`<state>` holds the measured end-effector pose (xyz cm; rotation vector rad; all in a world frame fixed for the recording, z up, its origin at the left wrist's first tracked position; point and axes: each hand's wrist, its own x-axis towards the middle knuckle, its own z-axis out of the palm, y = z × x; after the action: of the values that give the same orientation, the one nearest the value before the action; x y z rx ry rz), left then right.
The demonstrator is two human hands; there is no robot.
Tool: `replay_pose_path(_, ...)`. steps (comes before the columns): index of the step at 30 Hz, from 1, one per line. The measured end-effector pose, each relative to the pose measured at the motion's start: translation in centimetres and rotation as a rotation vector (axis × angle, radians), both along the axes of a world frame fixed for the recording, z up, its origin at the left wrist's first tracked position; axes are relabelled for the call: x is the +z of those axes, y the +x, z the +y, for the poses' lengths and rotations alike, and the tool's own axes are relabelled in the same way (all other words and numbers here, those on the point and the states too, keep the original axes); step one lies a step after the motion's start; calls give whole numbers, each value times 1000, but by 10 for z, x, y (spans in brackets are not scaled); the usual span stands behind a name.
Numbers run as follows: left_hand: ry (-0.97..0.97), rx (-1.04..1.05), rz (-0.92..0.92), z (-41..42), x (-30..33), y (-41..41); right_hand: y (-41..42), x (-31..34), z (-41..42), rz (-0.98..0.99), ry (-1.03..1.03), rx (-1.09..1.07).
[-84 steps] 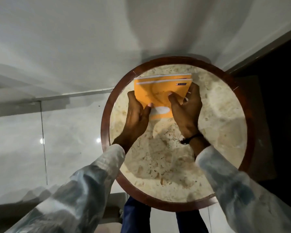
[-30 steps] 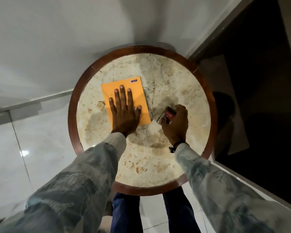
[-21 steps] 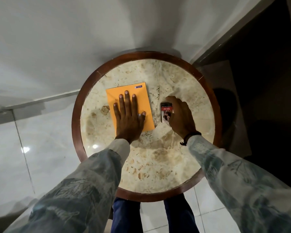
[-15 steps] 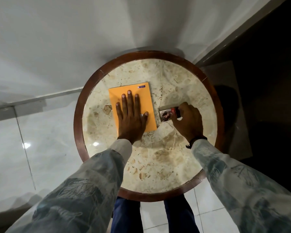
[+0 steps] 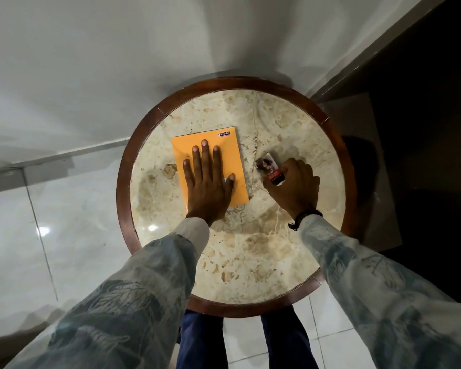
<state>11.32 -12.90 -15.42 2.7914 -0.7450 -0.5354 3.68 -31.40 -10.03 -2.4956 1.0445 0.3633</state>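
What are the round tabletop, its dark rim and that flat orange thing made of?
The tabletop looks like polished marble or similar stone: beige mottling, veins, glossy light spots. Its rim seems varnished dark wood, reddish brown with visible joints. The orange piece under the left hand looks like matte paper or thin card: flat, sharp-edged, with a printed label.

Left grip (image 5: 208, 187) lies flat, fingers straight and spread; right grip (image 5: 294, 189) curls, pinching.
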Motion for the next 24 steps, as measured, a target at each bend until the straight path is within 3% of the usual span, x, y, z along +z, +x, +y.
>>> replay_pose_path(3, 8, -1, -10, 0, -1, 1, 8, -2, 6, -32, 62, -133)
replay_pose_path(10, 8, -7, -18, 0, -1, 0, 8, -16, 10, -73, 101, -171)
replay_pose_path(16, 57, -12, 8, -2, 6, 1, -9, 1, -1, -228, 161, -274)
replay_pose_path(21, 104, -5, 91, -8, 46, 4, -20, 77, -29, -477, 341, -435)
replay_pose_path(24, 107, -61, -39, -14, 102, 17, -11, 177, -49, -718, 601, -466)
